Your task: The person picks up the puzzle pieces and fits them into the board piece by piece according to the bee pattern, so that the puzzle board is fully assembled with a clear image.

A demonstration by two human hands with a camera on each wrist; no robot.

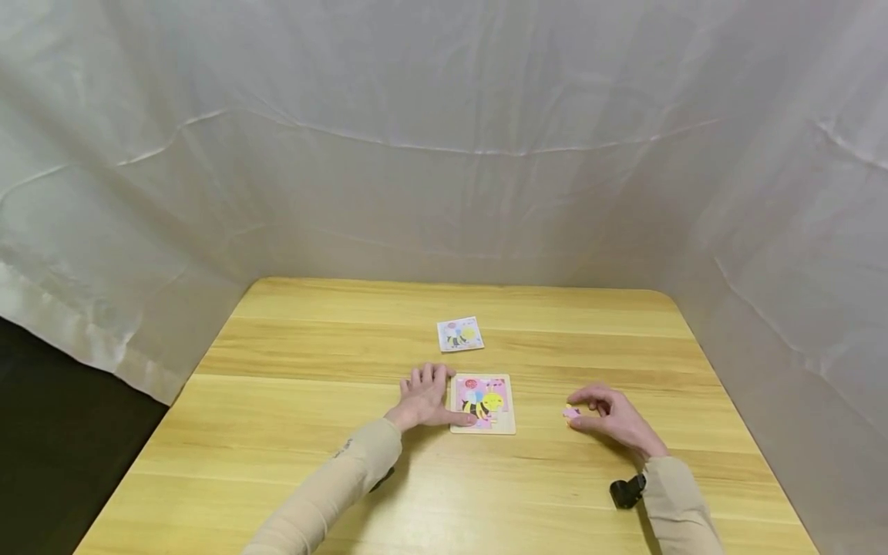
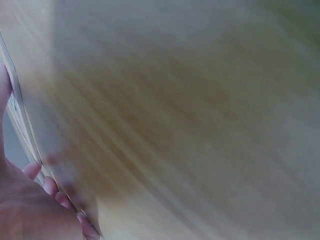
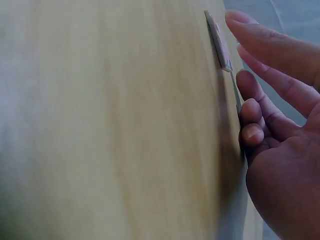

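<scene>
Pinching a small pink puzzle piece [image 1: 571,413] in our right hand [image 1: 613,420], we see the square wooden bee puzzle board [image 1: 482,403] lying to its left, steadied on the tabletop [image 1: 291,385] by our flat, open left hand [image 1: 425,397].

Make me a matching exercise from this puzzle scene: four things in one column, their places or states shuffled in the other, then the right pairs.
Things:
1. picture card
2. puzzle board
3. puzzle piece
4. wrist camera

Places or states:
A. pinched by the right hand
B. lying alone farther up the table
C. black, at the right sleeve
D. held down at its edge by the left hand

Pairs: 1-B, 2-D, 3-A, 4-C
</scene>
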